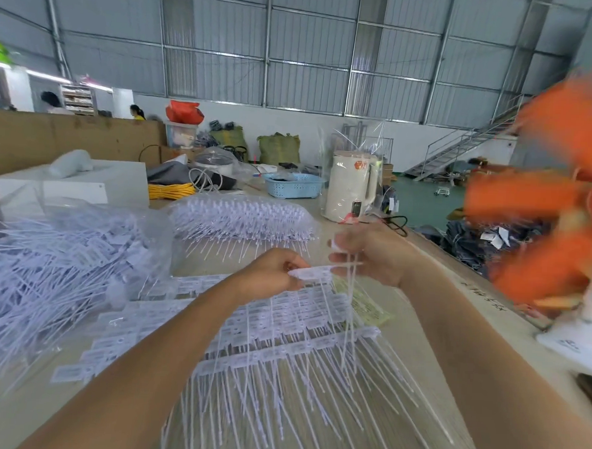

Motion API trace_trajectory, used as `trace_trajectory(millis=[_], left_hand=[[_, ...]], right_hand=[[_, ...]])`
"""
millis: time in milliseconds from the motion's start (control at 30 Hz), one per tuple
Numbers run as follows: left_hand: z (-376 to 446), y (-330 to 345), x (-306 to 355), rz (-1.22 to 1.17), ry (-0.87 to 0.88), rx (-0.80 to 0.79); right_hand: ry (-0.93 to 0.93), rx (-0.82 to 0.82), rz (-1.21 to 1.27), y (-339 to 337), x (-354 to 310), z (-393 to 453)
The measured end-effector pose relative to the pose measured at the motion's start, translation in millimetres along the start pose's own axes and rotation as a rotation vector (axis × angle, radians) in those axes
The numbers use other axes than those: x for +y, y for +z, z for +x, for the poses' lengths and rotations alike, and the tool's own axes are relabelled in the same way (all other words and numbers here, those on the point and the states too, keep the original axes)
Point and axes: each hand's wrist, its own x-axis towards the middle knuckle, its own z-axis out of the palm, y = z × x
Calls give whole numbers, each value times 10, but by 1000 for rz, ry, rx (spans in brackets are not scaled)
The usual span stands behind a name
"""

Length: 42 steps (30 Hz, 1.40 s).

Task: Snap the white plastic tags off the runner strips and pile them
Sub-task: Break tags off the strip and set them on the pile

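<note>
White plastic tags (311,275) sit pinched in our left hand (274,274), fingers curled round one end, while our right hand (372,254) pinches the thin tails of a tag just beside it. Both hands hover above runner strips (281,354) fanned out over the pale counter (432,286). A loose pile of snapped tags (56,263) lies to the left under clear plastic, and a bagged bundle of strips (243,218) rests farther back. Beyond it we see a blue basket (293,185), a cream kettle (349,189) in a clear wrapper and coiled yellow cable (169,191). An orange blur (545,220) fills the right side. Corrugated metal walls (311,43) and a steel staircase (463,147) close the hall.
</note>
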Motion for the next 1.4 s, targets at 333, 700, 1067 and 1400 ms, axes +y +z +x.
trace_trajectory(millis=[333,700,1067,1400], left_hand=[[4,40,-111,4,103,118],[-42,26,-80,26,22,70],[-105,-66,107,-162,-104,-22],[-45,-47,145,240,-59,-85]], right_hand=[[-77,-21,-183,412,427,24],[-236,70,-452,386,406,-4],[-214,368,-276,158,603,86],[78,-9,270,47,340,24]])
